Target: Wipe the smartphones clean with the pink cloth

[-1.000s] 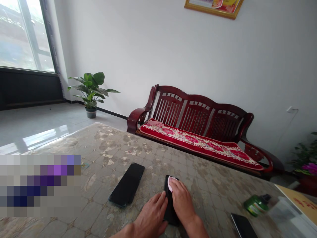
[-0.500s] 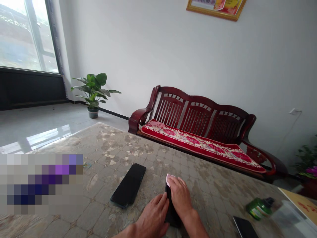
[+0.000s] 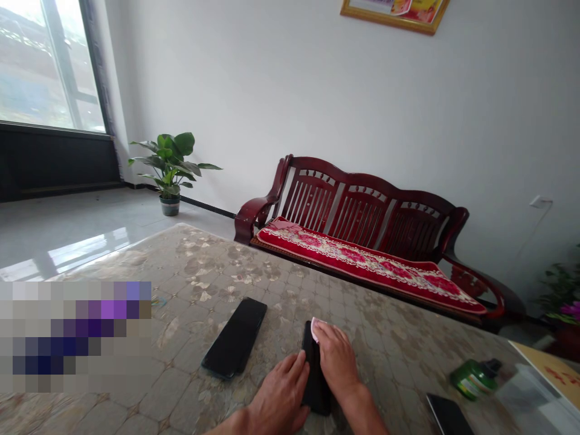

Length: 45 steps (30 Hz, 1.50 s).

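Observation:
A black phone (image 3: 316,389) lies on the table between my hands, its long side pointing away from me. My left hand (image 3: 281,386) grips its left edge, fingers together along the side. A pale pink cloth (image 3: 315,330) shows at the fingertips of my right hand (image 3: 336,356), which presses it against the far right part of the phone; most of the cloth is hidden under the fingers. To the left, apart from both hands, a second black phone (image 3: 235,338) rests flat, apparently with another dark flat piece beneath its right edge.
A patterned cover lies over the table (image 3: 181,290). Toward the right are a green bottle (image 3: 472,380) on its side, a dark flat device (image 3: 448,414) and a yellow-edged box (image 3: 550,374). Beyond stands a wooden bench (image 3: 353,208) with a red cushion. Pixelation hides the left corner.
My right hand has slid slightly right with the cloth, uncovering more of the phone's far end. My left hand and the phone stay in place.

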Available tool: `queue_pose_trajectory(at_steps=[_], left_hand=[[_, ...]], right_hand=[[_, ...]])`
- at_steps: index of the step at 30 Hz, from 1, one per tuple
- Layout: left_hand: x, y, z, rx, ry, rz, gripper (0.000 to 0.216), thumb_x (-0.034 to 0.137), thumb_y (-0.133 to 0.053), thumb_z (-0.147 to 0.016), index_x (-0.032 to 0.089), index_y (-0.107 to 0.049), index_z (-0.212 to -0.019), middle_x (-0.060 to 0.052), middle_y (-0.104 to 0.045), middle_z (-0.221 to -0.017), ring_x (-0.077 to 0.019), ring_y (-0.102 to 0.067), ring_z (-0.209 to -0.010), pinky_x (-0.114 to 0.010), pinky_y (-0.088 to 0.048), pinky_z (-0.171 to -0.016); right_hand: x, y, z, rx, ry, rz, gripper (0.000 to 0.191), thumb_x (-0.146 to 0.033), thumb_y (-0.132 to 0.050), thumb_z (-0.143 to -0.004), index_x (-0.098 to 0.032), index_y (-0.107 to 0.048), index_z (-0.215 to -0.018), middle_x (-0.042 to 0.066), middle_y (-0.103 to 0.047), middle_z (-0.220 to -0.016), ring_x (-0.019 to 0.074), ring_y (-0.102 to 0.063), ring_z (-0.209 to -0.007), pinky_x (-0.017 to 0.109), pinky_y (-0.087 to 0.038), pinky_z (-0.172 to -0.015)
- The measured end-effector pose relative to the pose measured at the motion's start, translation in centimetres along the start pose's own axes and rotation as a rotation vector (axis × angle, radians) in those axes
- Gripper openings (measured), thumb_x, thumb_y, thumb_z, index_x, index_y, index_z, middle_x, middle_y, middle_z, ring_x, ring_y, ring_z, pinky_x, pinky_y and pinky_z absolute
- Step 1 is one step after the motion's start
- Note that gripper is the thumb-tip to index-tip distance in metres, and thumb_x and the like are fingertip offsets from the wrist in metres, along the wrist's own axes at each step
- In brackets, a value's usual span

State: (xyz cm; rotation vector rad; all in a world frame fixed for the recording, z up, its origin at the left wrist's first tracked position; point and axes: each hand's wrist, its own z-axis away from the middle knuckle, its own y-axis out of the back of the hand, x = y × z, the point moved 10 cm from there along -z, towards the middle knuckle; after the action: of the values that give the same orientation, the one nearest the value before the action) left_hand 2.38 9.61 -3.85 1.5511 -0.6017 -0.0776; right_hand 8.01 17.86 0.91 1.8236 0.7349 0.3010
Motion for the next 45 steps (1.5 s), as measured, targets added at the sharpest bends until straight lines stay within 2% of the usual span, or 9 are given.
queue_pose_trajectory(at_steps=[3, 7, 9, 17, 25, 29, 34, 41, 45], left_hand=[[0.3, 0.3, 0.0, 0.01, -0.012, -0.015, 0.06, 0.041, -0.05, -0.094, 0.004, -0.045, -0.141, -0.02, -0.043, -0.147, -0.0314, -0.036, -0.138, -0.041, -0.028, -0.116], [0.5, 0.6, 0.0, 0.011, -0.007, -0.048, 0.061, 0.045, -0.049, -0.095, 0.003, -0.047, -0.139, -0.021, -0.043, -0.147, -0.0321, -0.038, -0.136, -0.04, -0.03, -0.114], [0.6, 0.6, 0.0, 0.02, -0.011, -0.07, 0.06, 0.044, -0.05, -0.095, 0.004, -0.048, -0.139, -0.02, -0.043, -0.147, -0.0313, -0.039, -0.136, -0.039, -0.03, -0.114], [0.8, 1.2, 0.0, 0.041, -0.032, -0.1, 0.057, 0.044, -0.05, -0.096, 0.005, -0.05, -0.138, -0.019, -0.046, -0.145, -0.0307, -0.043, -0.134, -0.037, -0.032, -0.113], [0.7, 0.0, -0.4, 0.038, -0.034, -0.125, 0.059, 0.042, -0.05, -0.095, 0.005, -0.046, -0.141, -0.02, -0.045, -0.146, -0.0307, -0.039, -0.136, -0.038, -0.03, -0.114], [0.7, 0.1, -0.4, 0.013, -0.019, -0.129, 0.059, 0.043, -0.049, -0.096, 0.003, -0.047, -0.14, -0.021, -0.045, -0.146, -0.0312, -0.039, -0.136, -0.039, -0.03, -0.114], [0.6, 0.3, -0.3, 0.0, -0.014, -0.104, 0.058, 0.042, -0.048, -0.096, 0.004, -0.047, -0.14, -0.021, -0.044, -0.146, -0.0318, -0.039, -0.136, -0.041, -0.031, -0.113], [0.6, -0.1, -0.6, 0.104, -0.036, -0.093, 0.064, 0.04, -0.053, -0.093, 0.008, -0.037, -0.147, -0.016, -0.041, -0.15, -0.0298, -0.037, -0.136, -0.039, -0.028, -0.115], [0.8, 0.0, -0.5, 0.059, -0.042, -0.126, 0.059, 0.042, -0.05, -0.095, 0.004, -0.045, -0.14, -0.02, -0.046, -0.145, -0.031, -0.039, -0.135, -0.039, -0.03, -0.114]], right_hand=[[0.2, 0.0, 0.8, 0.012, 0.002, 0.016, 0.048, -0.007, -0.04, -0.089, -0.025, -0.062, -0.128, 0.006, -0.066, -0.125, 0.0187, -0.061, -0.114, 0.034, -0.043, -0.102], [-0.3, 0.4, 3.8, 0.069, 0.094, -0.005, 0.047, -0.007, -0.041, -0.09, -0.023, -0.061, -0.129, 0.005, -0.065, -0.127, 0.0188, -0.06, -0.116, 0.032, -0.044, -0.101], [-0.3, 0.6, 4.3, 0.076, 0.112, -0.011, 0.047, -0.007, -0.041, -0.09, -0.023, -0.06, -0.129, 0.005, -0.065, -0.126, 0.0185, -0.06, -0.115, 0.032, -0.045, -0.1], [0.9, 0.4, 0.2, 0.033, 0.007, 0.003, 0.048, -0.007, -0.038, -0.091, -0.025, -0.06, -0.131, 0.007, -0.067, -0.123, 0.0196, -0.062, -0.113, 0.035, -0.047, -0.099], [-1.2, 0.6, 4.7, 0.047, 0.115, -0.048, 0.047, -0.006, -0.041, -0.091, -0.024, -0.06, -0.13, 0.005, -0.066, -0.125, 0.0195, -0.06, -0.115, 0.033, -0.045, -0.1], [-1.3, 0.4, 3.0, 0.027, 0.073, -0.061, 0.047, -0.005, -0.041, -0.09, -0.026, -0.062, -0.127, 0.003, -0.067, -0.123, 0.0187, -0.06, -0.114, 0.035, -0.041, -0.105], [-1.1, 0.0, 0.2, 0.002, 0.003, -0.008, 0.046, -0.004, -0.042, -0.088, -0.022, -0.064, -0.124, 0.007, -0.066, -0.125, 0.0195, -0.06, -0.114, 0.033, -0.043, -0.101], [-1.8, -0.6, 3.8, 0.005, 0.079, -0.097, 0.045, -0.007, -0.042, -0.092, -0.026, -0.062, -0.128, 0.002, -0.065, -0.128, 0.0196, -0.057, -0.119, 0.034, -0.039, -0.106], [-1.5, -0.7, 2.3, -0.036, 0.034, -0.093, 0.047, -0.006, -0.04, -0.091, -0.026, -0.061, -0.129, 0.004, -0.064, -0.129, 0.0188, -0.057, -0.119, 0.036, -0.036, -0.108]])
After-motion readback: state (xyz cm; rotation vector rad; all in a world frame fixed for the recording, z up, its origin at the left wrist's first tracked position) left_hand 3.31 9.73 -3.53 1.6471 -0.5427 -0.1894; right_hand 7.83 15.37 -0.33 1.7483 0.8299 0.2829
